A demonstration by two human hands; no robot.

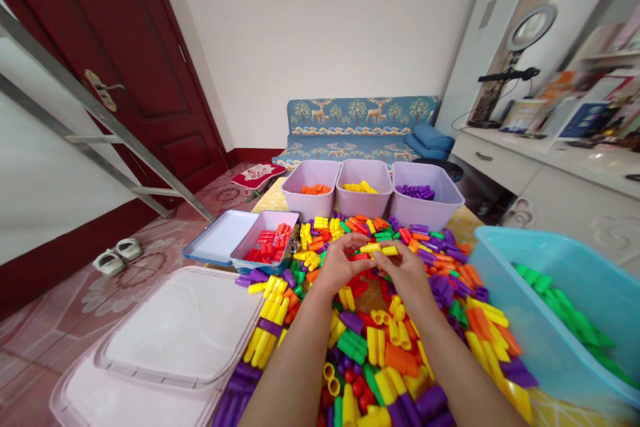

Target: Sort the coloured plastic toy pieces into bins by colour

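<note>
Both hands meet over a big pile of coloured plastic pieces (353, 347) in the middle of the table. Between my left hand (343, 263) and my right hand (403, 267) are yellow pieces (379, 249), lying crosswise at the fingertips. My left fingers are closed on the left end, and my right fingers grip the right end. Red, orange, green and purple pieces lie below and around the hands. Behind them stand three lilac bins, holding orange pieces (316, 190), yellow pieces (361, 187) and purple pieces (415, 193).
A bin (240, 251) with red pieces stands at the left, beside a blue-rimmed lid (220, 237). Large clear lids (180, 320) lie nearer on the left. At the right stands a turquoise tub (530, 320) with green pieces. A patterned sofa (350, 117) is behind the table.
</note>
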